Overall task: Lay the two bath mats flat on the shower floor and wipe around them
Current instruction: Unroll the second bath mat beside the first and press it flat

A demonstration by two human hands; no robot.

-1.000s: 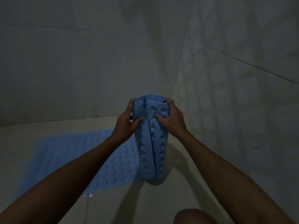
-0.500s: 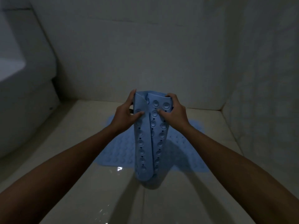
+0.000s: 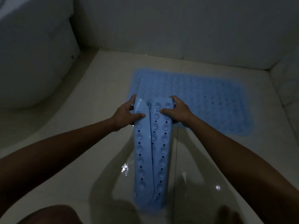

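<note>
You're gripping the rolled mat (image 3: 151, 152) at frame centre, left hand (image 3: 125, 114) and right hand (image 3: 178, 111) clutching its top; the flat mat (image 3: 210, 101) is lying upper right.

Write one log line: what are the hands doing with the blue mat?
left hand + right hand | grip curled mat | flat mat down | wiping not begun

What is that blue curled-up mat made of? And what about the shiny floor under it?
The curled mat looks like soft rubber or bendy plastic: it folds into a roll between the left hand and right hand, and it has moulded suction cups and small holes. The floor looks like glazed tile, probably ceramic: pale, smooth and glossy, with a thin joint line and bright wet glints.
</note>
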